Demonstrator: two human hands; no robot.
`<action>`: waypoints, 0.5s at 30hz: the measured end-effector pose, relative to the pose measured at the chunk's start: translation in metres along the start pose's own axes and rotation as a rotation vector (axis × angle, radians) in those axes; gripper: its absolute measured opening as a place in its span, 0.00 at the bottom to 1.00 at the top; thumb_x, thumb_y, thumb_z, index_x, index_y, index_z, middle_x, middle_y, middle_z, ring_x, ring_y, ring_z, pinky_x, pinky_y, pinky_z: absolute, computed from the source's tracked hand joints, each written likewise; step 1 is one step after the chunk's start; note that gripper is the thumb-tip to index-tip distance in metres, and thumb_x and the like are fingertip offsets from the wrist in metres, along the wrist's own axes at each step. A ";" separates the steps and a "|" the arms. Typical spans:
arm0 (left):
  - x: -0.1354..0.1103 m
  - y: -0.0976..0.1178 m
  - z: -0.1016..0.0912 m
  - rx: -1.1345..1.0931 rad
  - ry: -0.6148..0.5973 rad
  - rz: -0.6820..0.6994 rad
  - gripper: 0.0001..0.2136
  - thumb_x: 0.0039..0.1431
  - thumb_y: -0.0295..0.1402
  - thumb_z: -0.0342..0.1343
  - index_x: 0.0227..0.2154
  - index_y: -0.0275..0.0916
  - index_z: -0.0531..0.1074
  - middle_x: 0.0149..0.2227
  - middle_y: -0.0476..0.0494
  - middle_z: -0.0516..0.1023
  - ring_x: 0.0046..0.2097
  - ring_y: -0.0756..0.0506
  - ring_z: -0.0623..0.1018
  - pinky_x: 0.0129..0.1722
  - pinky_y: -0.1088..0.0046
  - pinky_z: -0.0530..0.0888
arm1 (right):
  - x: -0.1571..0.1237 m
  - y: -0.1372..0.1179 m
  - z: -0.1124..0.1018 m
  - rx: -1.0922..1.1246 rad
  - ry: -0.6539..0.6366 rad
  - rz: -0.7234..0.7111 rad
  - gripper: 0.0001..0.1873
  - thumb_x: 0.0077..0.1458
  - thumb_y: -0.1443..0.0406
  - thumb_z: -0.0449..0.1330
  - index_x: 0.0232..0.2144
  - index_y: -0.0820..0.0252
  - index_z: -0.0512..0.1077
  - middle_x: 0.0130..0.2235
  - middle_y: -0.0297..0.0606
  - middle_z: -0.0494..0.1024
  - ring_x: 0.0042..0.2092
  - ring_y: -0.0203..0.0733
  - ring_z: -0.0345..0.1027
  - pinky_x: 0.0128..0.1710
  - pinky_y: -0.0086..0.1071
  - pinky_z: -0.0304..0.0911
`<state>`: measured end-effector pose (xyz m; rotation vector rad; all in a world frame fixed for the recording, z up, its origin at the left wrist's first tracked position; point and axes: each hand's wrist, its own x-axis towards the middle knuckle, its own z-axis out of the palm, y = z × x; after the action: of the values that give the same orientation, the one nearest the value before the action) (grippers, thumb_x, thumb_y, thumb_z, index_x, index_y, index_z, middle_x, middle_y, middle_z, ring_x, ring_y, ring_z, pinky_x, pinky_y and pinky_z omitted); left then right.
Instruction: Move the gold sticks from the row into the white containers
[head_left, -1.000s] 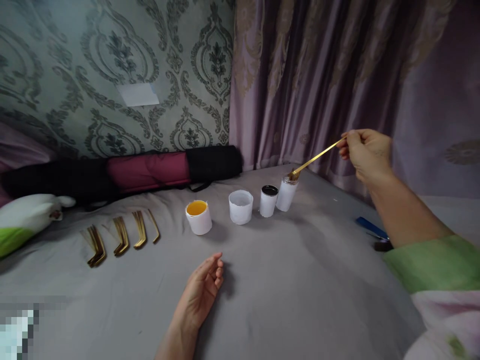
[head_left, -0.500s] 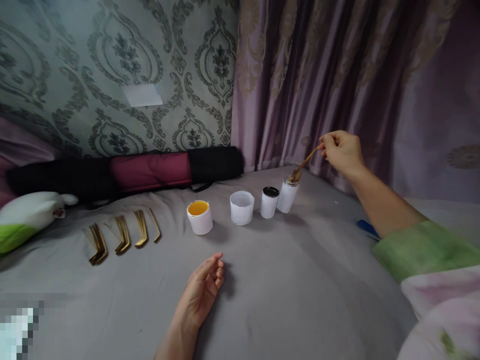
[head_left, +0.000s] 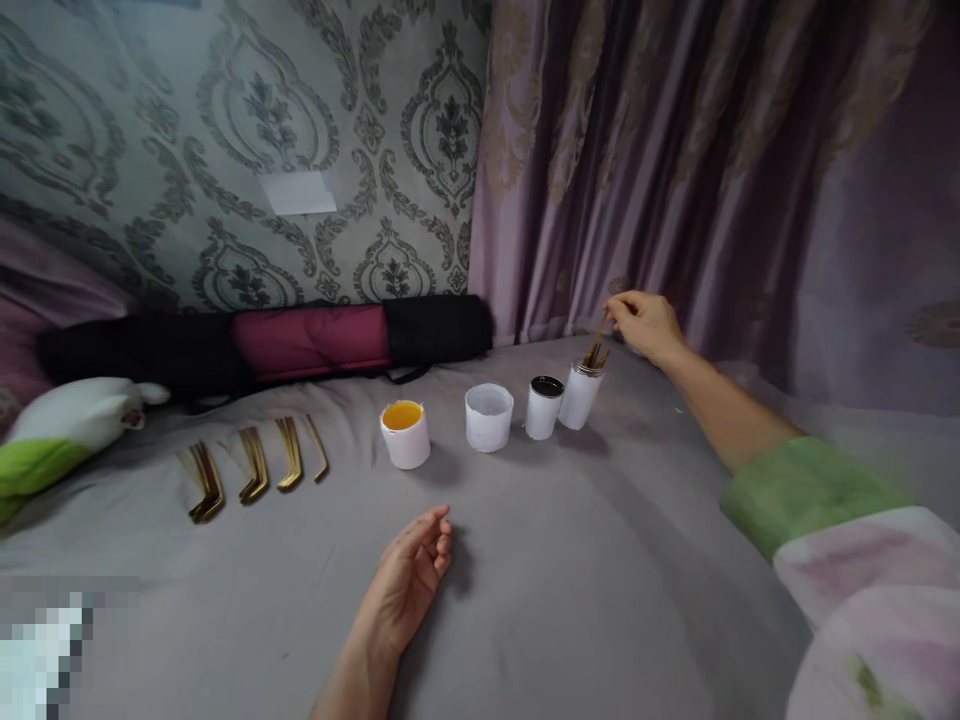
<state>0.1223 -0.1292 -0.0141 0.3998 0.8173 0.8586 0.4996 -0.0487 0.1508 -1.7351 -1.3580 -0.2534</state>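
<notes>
Right hand pinches a thin golden-brown stick at the mouth of a tall white cylindrical container; left hand curls loosely, empty, over wrinkled grey cloth — a sideways tug could topple the narrow container.

- Thin stick: lower end hidden at the tall can, toward the gray sheet's far edge
- Plush toy: cut off, left
- Pixelated patch, near left corner: unidentifiable
</notes>
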 end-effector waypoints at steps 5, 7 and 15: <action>0.001 -0.001 0.001 0.001 -0.002 0.005 0.09 0.51 0.26 0.53 0.37 0.30 0.69 0.28 0.45 0.69 0.24 0.55 0.68 0.21 0.81 0.67 | -0.003 0.005 0.007 -0.035 -0.035 0.008 0.12 0.49 0.61 0.52 0.29 0.59 0.74 0.30 0.38 0.76 0.31 0.40 0.68 0.31 0.31 0.62; 0.001 -0.001 0.000 0.004 -0.001 0.005 0.09 0.51 0.26 0.53 0.37 0.30 0.69 0.28 0.45 0.69 0.24 0.55 0.68 0.21 0.81 0.67 | -0.004 0.008 0.010 -0.029 -0.057 0.018 0.12 0.49 0.61 0.52 0.30 0.59 0.74 0.30 0.37 0.76 0.32 0.39 0.68 0.32 0.31 0.62; 0.000 -0.001 -0.001 -0.007 -0.015 0.002 0.09 0.52 0.26 0.53 0.37 0.30 0.69 0.28 0.45 0.69 0.24 0.56 0.68 0.22 0.81 0.67 | -0.006 0.022 0.028 0.021 -0.108 0.082 0.12 0.48 0.60 0.54 0.29 0.59 0.75 0.31 0.37 0.76 0.34 0.38 0.68 0.35 0.31 0.62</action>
<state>0.1218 -0.1299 -0.0148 0.3998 0.8002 0.8590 0.5073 -0.0322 0.1197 -1.8043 -1.3577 -0.1007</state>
